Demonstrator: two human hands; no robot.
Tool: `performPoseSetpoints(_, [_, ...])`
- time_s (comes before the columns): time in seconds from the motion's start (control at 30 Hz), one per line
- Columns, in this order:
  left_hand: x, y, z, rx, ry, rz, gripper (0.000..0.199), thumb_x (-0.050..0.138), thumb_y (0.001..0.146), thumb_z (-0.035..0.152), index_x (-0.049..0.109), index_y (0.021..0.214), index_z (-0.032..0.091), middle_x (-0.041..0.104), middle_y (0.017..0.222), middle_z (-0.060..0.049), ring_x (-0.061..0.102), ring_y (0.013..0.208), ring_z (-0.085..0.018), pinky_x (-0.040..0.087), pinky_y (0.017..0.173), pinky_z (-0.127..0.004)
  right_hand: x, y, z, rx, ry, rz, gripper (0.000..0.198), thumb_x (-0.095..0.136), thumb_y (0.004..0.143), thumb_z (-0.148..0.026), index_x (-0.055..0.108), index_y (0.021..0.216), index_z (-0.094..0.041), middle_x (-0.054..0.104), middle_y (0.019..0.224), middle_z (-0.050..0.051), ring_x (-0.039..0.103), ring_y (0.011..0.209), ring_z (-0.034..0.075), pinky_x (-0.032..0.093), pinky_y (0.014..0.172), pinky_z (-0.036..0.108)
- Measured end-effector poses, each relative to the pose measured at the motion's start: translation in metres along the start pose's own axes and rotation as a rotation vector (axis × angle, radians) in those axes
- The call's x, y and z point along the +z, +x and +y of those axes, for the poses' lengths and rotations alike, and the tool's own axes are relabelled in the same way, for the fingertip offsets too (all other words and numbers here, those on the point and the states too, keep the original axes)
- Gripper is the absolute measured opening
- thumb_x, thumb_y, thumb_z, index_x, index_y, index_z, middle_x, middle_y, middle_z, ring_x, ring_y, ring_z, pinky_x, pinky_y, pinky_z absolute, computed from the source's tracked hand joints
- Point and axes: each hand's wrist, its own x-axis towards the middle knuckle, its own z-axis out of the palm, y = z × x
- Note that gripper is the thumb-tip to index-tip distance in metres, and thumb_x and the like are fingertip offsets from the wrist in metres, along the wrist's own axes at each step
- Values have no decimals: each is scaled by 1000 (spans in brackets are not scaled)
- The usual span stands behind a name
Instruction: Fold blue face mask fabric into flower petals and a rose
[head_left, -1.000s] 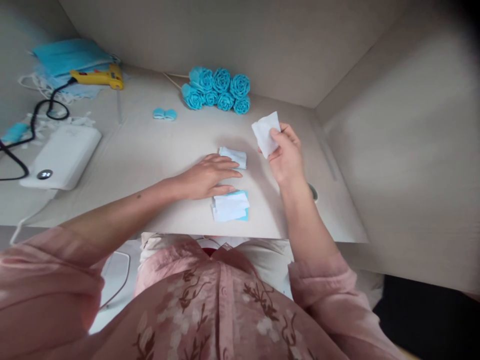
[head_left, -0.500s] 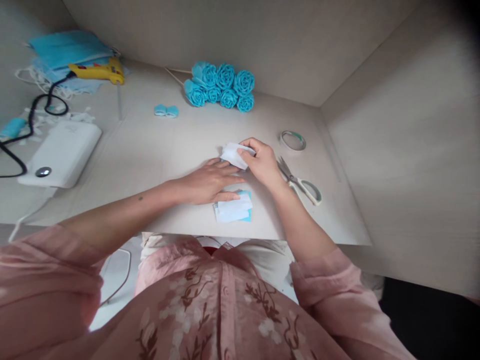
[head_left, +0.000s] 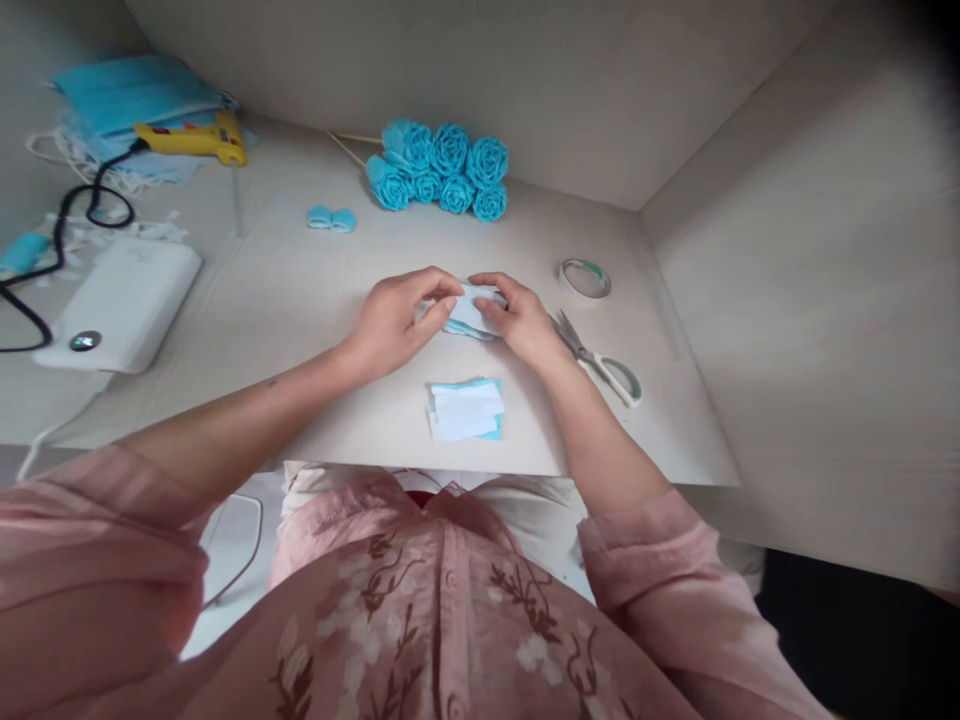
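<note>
Between my two hands is a small stack of white and blue fabric pieces, white side up with blue edges along the bottom. My left hand pinches its left end between thumb and fingers. My right hand grips the right end, thumb on top. Nearer to me on the table lies a second pile of white and blue fabric pieces, untouched. Scissors with white handles lie partly open beside my right wrist, and a roll of tape rests beyond them.
Blue fabric roses on sticks lie at the back, with a small folded blue piece to their left. At the left are a yellow glue gun, blue face masks, a white power bank, cables and white scraps. Panels border the table.
My left hand has lifted off the table and the near pile and now pinches the left end of the stack. My right hand keeps its grip there, nearly in place.
</note>
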Motion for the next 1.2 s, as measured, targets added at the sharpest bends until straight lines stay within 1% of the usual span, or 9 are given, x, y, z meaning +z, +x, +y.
performPoseSetpoints(0.13, [6, -2, -3, 28, -15, -96, 32, 47, 98, 31, 64, 122, 17, 74, 117, -8, 69, 107, -20, 51, 95, -31, -1, 0, -1, -22, -35, -40, 42, 55, 90, -36, 64, 127, -20, 73, 120, 7, 65, 94, 21, 49, 89, 36])
performPoseSetpoints(0.3, [12, -1, -15, 20, 102, -263, 36, 42, 98, 25, 63, 127, 19, 72, 124, -9, 69, 113, -23, 50, 101, -37, 4, 2, 0, -37, -105, -28, 44, 56, 89, -32, 64, 130, -21, 70, 130, 8, 66, 106, 24, 49, 97, 38])
performPoseSetpoints(0.4, [15, -1, -22, 28, 187, -313, 38, 40, 97, 24, 63, 127, 17, 72, 125, -11, 68, 115, -25, 50, 103, -42, 5, 4, 3, -8, -109, 2, 46, 58, 87, -30, 62, 133, -22, 72, 125, 7, 67, 96, 22, 50, 92, 37])
performPoseSetpoints(0.53, [17, 0, -27, 78, 213, -336, 38, 40, 96, 21, 67, 122, 16, 72, 124, -12, 68, 114, -25, 50, 104, -43, -4, 4, 5, 55, -70, 144, 47, 57, 88, -26, 61, 134, -21, 75, 98, 5, 64, 78, 18, 50, 84, 35])
performPoseSetpoints(0.67, [17, 0, -29, 141, 224, -349, 38, 41, 96, 22, 69, 120, 17, 72, 128, -11, 65, 120, -24, 48, 108, -42, -16, 0, 2, 16, -65, 296, 35, 58, 87, -26, 68, 120, -23, 73, 95, 3, 62, 80, 17, 48, 82, 33])
performPoseSetpoints(0.8, [17, 1, -28, 154, 234, -342, 38, 43, 95, 23, 70, 120, 18, 71, 130, -11, 65, 121, -24, 48, 107, -42, -16, -6, -5, -62, -45, 110, 21, 61, 88, -28, 75, 102, -21, 74, 95, 4, 63, 83, 17, 48, 80, 31])
performPoseSetpoints(1.03, [9, 4, -27, 109, 222, -288, 29, 48, 94, 31, 75, 87, 20, 79, 92, -3, 70, 85, -18, 43, 109, -41, -11, -9, -5, -29, -268, -126, 25, 67, 83, -19, 76, 105, -21, 74, 104, 7, 63, 83, 18, 46, 80, 33])
performPoseSetpoints(1.13, [9, 5, -28, 71, 188, -230, 25, 53, 91, 32, 74, 84, 20, 76, 80, 0, 65, 73, -14, 37, 114, -44, -12, -8, -4, -41, -283, -102, 26, 66, 84, -19, 76, 107, -21, 73, 103, 7, 63, 84, 19, 46, 81, 33])
performPoseSetpoints(1.2, [8, 6, -28, 34, 148, -173, 23, 56, 89, 34, 72, 82, 20, 74, 75, 1, 63, 71, -15, 41, 108, -41, -15, -8, -6, -75, -231, -16, 25, 63, 87, -22, 76, 108, -21, 73, 103, 6, 62, 85, 18, 45, 81, 33])
